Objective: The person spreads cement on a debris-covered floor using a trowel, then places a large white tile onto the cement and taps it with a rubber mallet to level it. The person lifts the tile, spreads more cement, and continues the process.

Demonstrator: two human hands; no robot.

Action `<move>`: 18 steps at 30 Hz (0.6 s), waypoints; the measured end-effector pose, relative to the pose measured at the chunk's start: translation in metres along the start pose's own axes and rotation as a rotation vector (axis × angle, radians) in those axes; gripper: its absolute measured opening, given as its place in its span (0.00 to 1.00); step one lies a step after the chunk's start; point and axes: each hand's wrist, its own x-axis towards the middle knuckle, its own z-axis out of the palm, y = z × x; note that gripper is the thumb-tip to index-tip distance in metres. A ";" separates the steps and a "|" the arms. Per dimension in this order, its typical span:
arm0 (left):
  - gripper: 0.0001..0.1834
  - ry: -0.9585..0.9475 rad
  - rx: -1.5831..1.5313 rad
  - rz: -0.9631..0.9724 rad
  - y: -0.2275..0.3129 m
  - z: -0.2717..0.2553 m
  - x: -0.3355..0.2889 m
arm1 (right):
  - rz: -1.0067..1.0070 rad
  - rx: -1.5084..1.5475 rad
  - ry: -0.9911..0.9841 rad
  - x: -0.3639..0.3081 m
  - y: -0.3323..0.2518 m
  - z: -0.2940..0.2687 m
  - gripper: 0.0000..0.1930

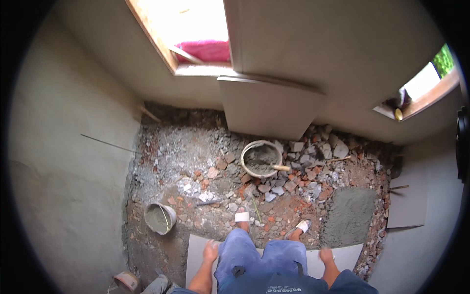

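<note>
My left hand (210,251) is beside my left knee, over the far edge of a pale flat panel (195,250). Its fingers look bunched and blurred, so whether they grip the edge is unclear. On the other side, my right hand (326,255) is at the far edge of a pale panel (350,256) by my right knee, its fingers smeared. My legs hide the middle, so I cannot tell if both parts are one panel. Grey wet mortar (348,215) lies spread in a rough rectangle just beyond my right hand.
A mortar bucket (243,156) with a wooden-handled tool (281,167) stands amid broken brick rubble (293,183). Another white bucket (173,214) is at left, a third bucket (128,281) lower left beside somebody's grey-clad leg (157,284). Large panels (269,108) lean on the far wall; another (409,203) leans right.
</note>
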 end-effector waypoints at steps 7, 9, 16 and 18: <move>0.21 -0.352 0.150 -0.317 0.026 -0.048 -0.084 | 0.327 0.824 -0.098 -0.118 0.104 0.097 0.18; 0.22 -0.258 0.001 -0.134 0.073 -0.015 -0.090 | 0.356 0.961 0.134 -0.091 0.111 0.091 0.19; 0.21 -0.434 0.011 0.384 0.252 0.072 -0.079 | -0.138 1.412 0.647 -0.030 0.113 -0.228 0.16; 0.20 -0.480 0.166 0.548 0.291 0.073 -0.068 | -0.656 0.818 1.221 -0.077 0.102 -0.381 0.16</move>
